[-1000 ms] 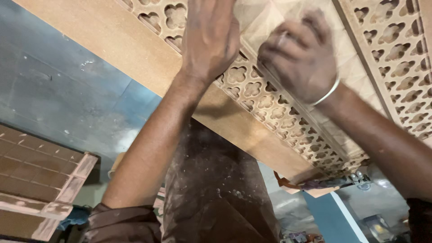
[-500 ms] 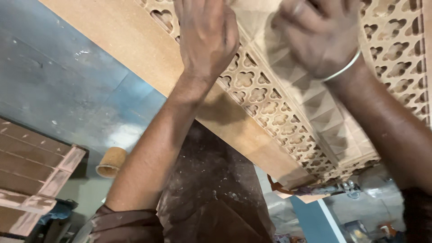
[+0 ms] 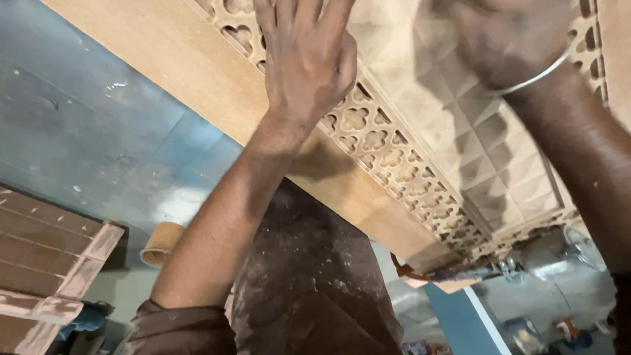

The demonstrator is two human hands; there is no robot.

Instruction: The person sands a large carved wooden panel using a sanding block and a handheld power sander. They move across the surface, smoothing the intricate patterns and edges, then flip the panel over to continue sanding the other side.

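Note:
A long tan carved board (image 3: 197,72) runs slantwise across the view. It has a pierced lattice strip (image 3: 394,158) and a field of small raised pyramids (image 3: 486,164). My left hand (image 3: 305,59) lies flat on the lattice strip with its fingers spread, holding nothing. My right hand (image 3: 509,39), with a metal bangle (image 3: 536,75) on the wrist, presses on the pyramid field near the top edge. It is blurred and partly cut off, so whether it holds anything is unclear.
Below the board are a blue-grey floor (image 3: 79,131), a tan roll (image 3: 161,243) and a brown slatted panel (image 3: 46,256) at lower left. My dusty brown clothing (image 3: 309,283) fills the lower middle. A metal tool (image 3: 460,269) sits under the board's lower end.
Both hands have shifted up in the view, and the board now sits higher in it. My right hand has moved up and right over the pyramid field. My left hand stays flat.

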